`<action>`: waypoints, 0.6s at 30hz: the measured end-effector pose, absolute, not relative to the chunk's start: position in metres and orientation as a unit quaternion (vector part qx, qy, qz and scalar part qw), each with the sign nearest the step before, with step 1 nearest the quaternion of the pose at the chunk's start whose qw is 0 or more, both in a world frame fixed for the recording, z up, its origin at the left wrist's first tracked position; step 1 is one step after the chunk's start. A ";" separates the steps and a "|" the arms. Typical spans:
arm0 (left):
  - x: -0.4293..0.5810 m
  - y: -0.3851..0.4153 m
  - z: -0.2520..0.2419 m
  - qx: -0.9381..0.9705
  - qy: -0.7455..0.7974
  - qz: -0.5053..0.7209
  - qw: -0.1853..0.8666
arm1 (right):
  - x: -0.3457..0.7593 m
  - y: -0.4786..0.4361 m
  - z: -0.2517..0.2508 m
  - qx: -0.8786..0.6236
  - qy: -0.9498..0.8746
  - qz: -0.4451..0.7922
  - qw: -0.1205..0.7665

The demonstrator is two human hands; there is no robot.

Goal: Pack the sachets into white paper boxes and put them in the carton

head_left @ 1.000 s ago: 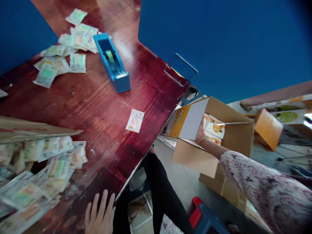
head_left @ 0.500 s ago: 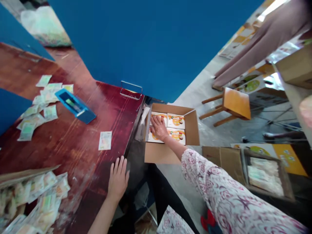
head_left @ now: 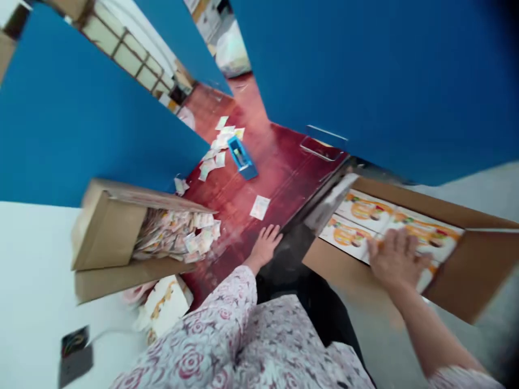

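My right hand (head_left: 396, 260) lies with fingers spread on top of white and orange printed boxes (head_left: 352, 235). These sit side by side in an open cardboard carton (head_left: 478, 265) to the right of the table. My left hand (head_left: 266, 247) rests open at the edge of the dark red table (head_left: 284, 167), holding nothing. Just beyond its fingertips lies a single small sachet (head_left: 259, 207). A blue tray-like holder (head_left: 242, 158) stands farther back, beside a scatter of sachets (head_left: 221, 141).
At the left, a cardboard box on its side (head_left: 109, 232) spills many sachets (head_left: 178, 232) onto the table. Blue partitions (head_left: 344, 70) rise behind. A wire holder (head_left: 324, 143) stands by the table's right edge. A white bag (head_left: 233, 51) sits at the back.
The view has swung left, bringing the box of sachets fully into sight. My right hand has slid across the boxes, from the left ones to the right ones. My left hand remains at the table edge.
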State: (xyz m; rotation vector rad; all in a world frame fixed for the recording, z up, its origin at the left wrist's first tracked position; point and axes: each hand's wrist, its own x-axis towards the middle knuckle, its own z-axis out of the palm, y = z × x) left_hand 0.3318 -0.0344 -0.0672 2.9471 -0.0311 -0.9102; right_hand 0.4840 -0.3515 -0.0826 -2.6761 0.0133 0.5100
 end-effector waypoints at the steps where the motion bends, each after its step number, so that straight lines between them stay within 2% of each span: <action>1: 0.331 -0.033 -0.070 0.953 -0.006 -0.303 0.029 | 0.483 -0.353 -0.084 -0.960 -0.013 0.173 0.221; 5: 0.325 -0.034 -0.076 0.950 0.001 -0.310 0.035 | 0.471 -0.357 -0.096 -0.952 -0.060 0.103 0.282; 9: 0.324 -0.036 -0.077 0.956 -0.001 -0.290 0.047 | 0.468 -0.357 -0.121 -0.966 -0.034 0.054 0.251; 15: 0.325 -0.035 -0.072 0.969 0.012 -0.240 0.060 | 0.481 -0.349 -0.111 -0.974 -0.012 0.146 0.170; 18: 0.328 -0.034 -0.071 0.973 0.001 -0.222 0.063 | 0.486 -0.360 -0.075 -0.958 -0.032 0.170 0.230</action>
